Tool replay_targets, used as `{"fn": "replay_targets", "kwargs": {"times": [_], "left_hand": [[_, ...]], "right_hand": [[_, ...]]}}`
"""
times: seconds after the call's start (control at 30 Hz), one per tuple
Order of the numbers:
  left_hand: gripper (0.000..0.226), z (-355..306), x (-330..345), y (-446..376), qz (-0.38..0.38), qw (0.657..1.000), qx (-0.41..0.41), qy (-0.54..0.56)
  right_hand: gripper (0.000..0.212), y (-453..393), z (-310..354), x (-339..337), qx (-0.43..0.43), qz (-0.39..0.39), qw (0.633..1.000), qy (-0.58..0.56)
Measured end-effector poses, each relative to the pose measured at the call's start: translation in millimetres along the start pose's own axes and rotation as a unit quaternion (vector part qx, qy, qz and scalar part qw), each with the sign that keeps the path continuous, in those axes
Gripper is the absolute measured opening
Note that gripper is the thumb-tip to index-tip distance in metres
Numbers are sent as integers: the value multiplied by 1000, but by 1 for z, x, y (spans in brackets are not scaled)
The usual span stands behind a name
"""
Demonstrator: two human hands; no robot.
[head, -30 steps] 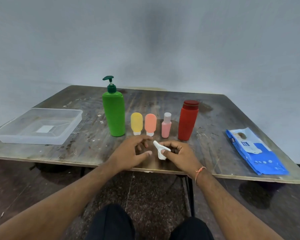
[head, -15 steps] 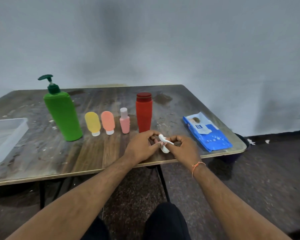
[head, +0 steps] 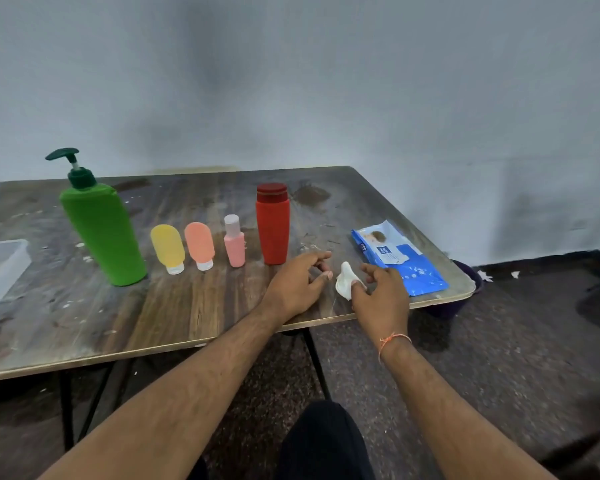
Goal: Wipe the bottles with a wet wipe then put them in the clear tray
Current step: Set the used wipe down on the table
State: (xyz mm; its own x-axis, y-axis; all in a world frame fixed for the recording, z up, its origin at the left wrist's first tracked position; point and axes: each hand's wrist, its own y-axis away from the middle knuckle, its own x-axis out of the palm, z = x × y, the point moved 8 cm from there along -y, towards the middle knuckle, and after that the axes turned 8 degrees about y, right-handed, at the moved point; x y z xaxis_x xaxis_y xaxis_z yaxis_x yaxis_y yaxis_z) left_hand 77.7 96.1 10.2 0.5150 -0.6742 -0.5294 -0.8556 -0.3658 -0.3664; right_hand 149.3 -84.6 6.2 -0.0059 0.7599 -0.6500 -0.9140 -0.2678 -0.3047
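Several bottles stand in a row on the wooden table (head: 153,313): a tall green pump bottle (head: 101,226), a yellow tube (head: 168,248), an orange tube (head: 199,245), a small pink bottle (head: 234,244) and a red bottle (head: 273,227). My right hand (head: 378,294) pinches a crumpled white wet wipe (head: 344,280) near the table's front right edge. My left hand (head: 297,284) hovers just left of the wipe, fingers loosely curled, holding nothing. The clear tray (head: 0,268) shows only partly at the left edge.
A blue wet-wipe pack (head: 399,258) lies at the table's right corner, just right of my right hand. The table's front edge runs under both wrists. A dark object sits on the floor beyond the right corner.
My left hand has let go of the wipe and drawn slightly apart; my right hand alone holds it. The view has swung right, pushing the tray to the left edge.
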Motion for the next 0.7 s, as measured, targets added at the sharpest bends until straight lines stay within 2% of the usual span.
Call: {"fn": "replay_targets", "kwargs": {"times": [0.27,0.53,0.7], "left_hand": [[38,-4,-10,25,-14,998,-8,53],[38,0,-35,54,-4,995,-18,99],[49,30,-90,76,-12,984,-44,174]], "right_hand": [[47,21,13,-4,-30,-11,999,-25],[35,41,67,11,-167,-6,985,-51],[34,54,123,53,-219,56,973,-50]]}}
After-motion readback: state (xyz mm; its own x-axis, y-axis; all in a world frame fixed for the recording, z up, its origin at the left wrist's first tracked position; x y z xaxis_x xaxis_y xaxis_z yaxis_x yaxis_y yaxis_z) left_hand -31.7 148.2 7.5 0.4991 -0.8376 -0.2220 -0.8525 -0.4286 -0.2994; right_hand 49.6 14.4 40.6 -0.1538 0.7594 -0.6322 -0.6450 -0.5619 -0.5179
